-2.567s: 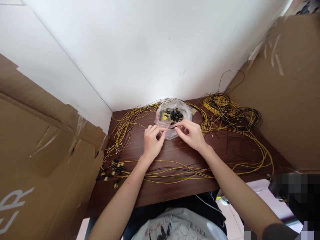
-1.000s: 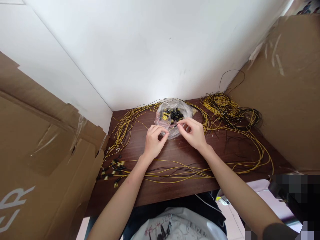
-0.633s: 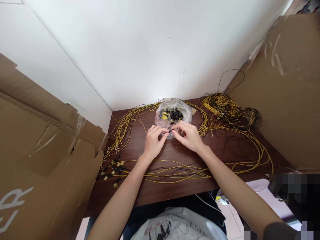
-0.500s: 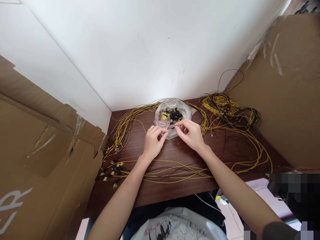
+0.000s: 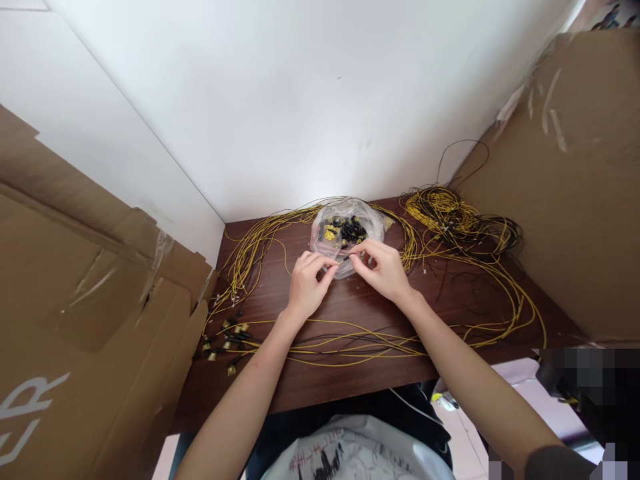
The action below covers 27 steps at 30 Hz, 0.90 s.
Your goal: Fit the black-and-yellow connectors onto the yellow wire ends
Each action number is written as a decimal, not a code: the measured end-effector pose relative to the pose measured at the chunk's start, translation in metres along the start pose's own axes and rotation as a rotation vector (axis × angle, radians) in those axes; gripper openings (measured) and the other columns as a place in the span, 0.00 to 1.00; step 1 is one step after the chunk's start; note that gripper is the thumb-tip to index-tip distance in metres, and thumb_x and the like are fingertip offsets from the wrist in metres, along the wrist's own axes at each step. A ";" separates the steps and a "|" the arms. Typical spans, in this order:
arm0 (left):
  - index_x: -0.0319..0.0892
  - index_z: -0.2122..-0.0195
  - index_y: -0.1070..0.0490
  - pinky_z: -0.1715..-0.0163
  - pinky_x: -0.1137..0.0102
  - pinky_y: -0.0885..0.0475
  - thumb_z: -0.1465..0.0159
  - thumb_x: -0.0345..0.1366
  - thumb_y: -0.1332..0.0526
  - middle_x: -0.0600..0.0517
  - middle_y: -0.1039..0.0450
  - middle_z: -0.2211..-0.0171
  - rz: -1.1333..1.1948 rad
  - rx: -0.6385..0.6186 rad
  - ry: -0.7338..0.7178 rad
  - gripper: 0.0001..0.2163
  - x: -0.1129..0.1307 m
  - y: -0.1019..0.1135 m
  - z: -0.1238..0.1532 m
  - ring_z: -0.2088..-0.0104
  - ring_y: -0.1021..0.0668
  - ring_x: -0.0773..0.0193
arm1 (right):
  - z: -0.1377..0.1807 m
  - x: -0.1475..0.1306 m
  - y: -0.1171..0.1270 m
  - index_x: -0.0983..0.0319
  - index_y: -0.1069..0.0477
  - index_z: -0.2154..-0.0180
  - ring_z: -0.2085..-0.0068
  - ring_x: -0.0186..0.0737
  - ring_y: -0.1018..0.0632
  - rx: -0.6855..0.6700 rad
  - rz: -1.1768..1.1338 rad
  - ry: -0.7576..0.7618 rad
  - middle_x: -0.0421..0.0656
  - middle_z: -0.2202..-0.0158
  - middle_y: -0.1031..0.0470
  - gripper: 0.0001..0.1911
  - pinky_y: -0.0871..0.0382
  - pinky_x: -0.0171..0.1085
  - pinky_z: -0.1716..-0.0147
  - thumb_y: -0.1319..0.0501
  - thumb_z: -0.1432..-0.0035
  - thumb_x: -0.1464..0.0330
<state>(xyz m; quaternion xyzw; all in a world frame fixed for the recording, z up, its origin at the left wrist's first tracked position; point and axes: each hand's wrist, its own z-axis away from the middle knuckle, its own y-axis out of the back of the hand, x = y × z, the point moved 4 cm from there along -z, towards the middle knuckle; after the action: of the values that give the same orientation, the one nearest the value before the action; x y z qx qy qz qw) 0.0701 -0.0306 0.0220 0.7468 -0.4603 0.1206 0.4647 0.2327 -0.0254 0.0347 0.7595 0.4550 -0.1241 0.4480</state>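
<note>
My left hand (image 5: pixel 306 285) and my right hand (image 5: pixel 382 269) meet over the dark wooden table (image 5: pixel 350 380), both pinched closed. Between their fingertips runs a thin yellow wire with a small black connector (image 5: pixel 345 257) at its end. My right thumb and forefinger pinch the connector end. My left fingers pinch the wire just to its left. Right behind the hands lies a clear plastic bag (image 5: pixel 373 223) holding several small black and yellow parts (image 5: pixel 350 231).
Long yellow and black wires (image 5: pixel 350 343) loop across the table, with a tangled coil (image 5: pixel 457 220) at the back right. Several finished connector ends (image 5: pixel 227 337) lie at the left front. Cardboard sheets (image 5: pixel 90 313) stand on the left, with another cardboard sheet (image 5: pixel 575 187) on the right. A white wall is behind.
Only slight movement: my right hand's fingertips shifted a little against the left over the connector, closing in and drawing back. Both hands stay at the same spot in front of the bag.
</note>
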 end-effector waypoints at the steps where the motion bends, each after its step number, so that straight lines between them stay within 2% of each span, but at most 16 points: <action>1: 0.42 0.69 0.27 0.62 0.65 0.34 0.38 0.34 0.42 0.51 0.27 0.72 -0.002 0.004 0.003 0.05 0.000 0.000 0.000 0.66 0.30 0.62 | 0.000 0.002 0.003 0.62 0.29 0.67 0.75 0.32 0.30 0.040 0.002 -0.021 0.41 0.70 0.28 0.04 0.37 0.33 0.74 0.43 0.43 0.71; 3: 0.41 0.69 0.28 0.62 0.65 0.34 0.39 0.34 0.42 0.51 0.27 0.72 -0.005 0.008 0.008 0.05 0.000 0.001 0.000 0.66 0.30 0.62 | -0.001 0.004 0.006 0.62 0.29 0.68 0.76 0.32 0.30 0.099 -0.005 -0.047 0.41 0.70 0.28 0.05 0.37 0.33 0.75 0.43 0.43 0.71; 5: 0.41 0.69 0.28 0.62 0.65 0.34 0.39 0.33 0.41 0.51 0.28 0.72 0.000 0.011 0.012 0.04 0.000 0.001 0.000 0.66 0.30 0.62 | -0.002 0.003 0.007 0.61 0.29 0.67 0.76 0.32 0.30 0.101 -0.018 -0.037 0.41 0.71 0.28 0.05 0.37 0.33 0.76 0.43 0.43 0.70; 10: 0.42 0.67 0.28 0.62 0.65 0.34 0.39 0.33 0.41 0.51 0.27 0.71 0.023 0.003 0.004 0.03 0.001 0.001 0.000 0.66 0.29 0.62 | 0.000 -0.003 -0.004 0.61 0.29 0.64 0.75 0.32 0.31 -0.055 -0.058 0.040 0.41 0.69 0.28 0.06 0.36 0.33 0.74 0.44 0.42 0.70; 13: 0.41 0.69 0.28 0.62 0.65 0.34 0.39 0.33 0.41 0.51 0.26 0.71 0.014 -0.006 -0.008 0.04 0.002 0.000 0.000 0.66 0.30 0.61 | 0.001 -0.004 -0.007 0.61 0.29 0.64 0.75 0.31 0.31 -0.089 -0.060 0.053 0.41 0.68 0.27 0.05 0.36 0.33 0.74 0.44 0.42 0.70; 21: 0.42 0.70 0.28 0.64 0.66 0.34 0.39 0.33 0.42 0.51 0.28 0.72 0.002 0.010 0.010 0.05 0.000 0.000 0.000 0.67 0.30 0.62 | -0.001 0.002 0.006 0.61 0.29 0.66 0.76 0.32 0.30 0.091 -0.023 -0.029 0.41 0.71 0.28 0.05 0.37 0.33 0.77 0.43 0.42 0.69; 27: 0.42 0.65 0.27 0.61 0.65 0.33 0.39 0.35 0.41 0.51 0.27 0.71 0.035 -0.007 -0.007 0.05 0.001 0.000 0.000 0.66 0.29 0.62 | 0.000 -0.004 -0.004 0.60 0.29 0.63 0.74 0.33 0.30 -0.062 -0.061 0.036 0.42 0.67 0.27 0.06 0.36 0.33 0.74 0.44 0.42 0.69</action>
<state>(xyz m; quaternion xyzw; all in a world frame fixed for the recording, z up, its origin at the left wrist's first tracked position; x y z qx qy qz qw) 0.0707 -0.0316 0.0225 0.7373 -0.4754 0.1246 0.4636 0.2276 -0.0273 0.0347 0.7331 0.4896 -0.1101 0.4591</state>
